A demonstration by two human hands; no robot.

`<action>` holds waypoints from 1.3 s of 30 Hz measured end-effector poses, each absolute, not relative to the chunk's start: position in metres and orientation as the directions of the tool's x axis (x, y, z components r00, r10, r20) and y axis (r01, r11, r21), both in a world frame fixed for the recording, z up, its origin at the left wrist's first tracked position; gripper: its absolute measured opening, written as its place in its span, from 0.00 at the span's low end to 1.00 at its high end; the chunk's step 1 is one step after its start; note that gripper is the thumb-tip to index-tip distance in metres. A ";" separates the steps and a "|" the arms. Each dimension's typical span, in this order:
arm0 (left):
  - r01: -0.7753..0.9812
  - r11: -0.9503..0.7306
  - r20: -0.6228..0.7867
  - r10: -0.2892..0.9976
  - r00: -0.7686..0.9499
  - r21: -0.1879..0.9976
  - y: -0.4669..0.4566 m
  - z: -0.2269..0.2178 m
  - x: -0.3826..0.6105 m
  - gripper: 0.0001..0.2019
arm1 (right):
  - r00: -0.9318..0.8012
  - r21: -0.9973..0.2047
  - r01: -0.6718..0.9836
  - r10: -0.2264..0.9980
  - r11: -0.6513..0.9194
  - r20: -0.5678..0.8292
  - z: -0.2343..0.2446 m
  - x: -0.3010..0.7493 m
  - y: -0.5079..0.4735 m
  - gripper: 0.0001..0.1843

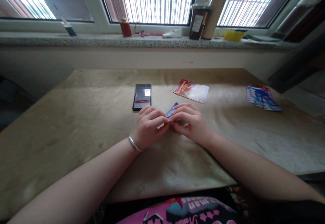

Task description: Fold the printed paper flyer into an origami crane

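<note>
Over the middle of the table, my left hand (150,126) and my right hand (191,121) meet, each pinching the near end of a small blue printed packet (172,111). Thumbs and forefingers cover most of it; only its far part shows between the hands. A silvery bracelet (134,143) circles my left wrist. Just beyond my left hand lies a black phone (142,97) with its screen lit. Past my right hand, a red and white printed leaflet (192,91) rests flat.
Several blue and pink packets (263,97) lie fanned out at the right of the tan table (83,122). Behind it, a stone windowsill (96,41) holds a red container (125,27), a dark lidded jar (199,22) and a yellow item (234,35).
</note>
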State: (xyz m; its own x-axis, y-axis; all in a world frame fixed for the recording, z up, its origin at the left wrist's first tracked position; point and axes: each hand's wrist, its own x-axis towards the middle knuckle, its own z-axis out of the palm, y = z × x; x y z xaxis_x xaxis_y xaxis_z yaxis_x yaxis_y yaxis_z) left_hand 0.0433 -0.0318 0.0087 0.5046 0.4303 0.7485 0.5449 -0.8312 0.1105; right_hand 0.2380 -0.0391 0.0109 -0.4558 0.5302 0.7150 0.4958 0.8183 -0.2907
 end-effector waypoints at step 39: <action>0.525 -0.848 0.736 0.398 0.547 0.068 -0.031 0.011 0.043 0.03 | -0.433 -0.337 0.542 0.600 0.770 0.673 0.007 0.243 -0.036 0.04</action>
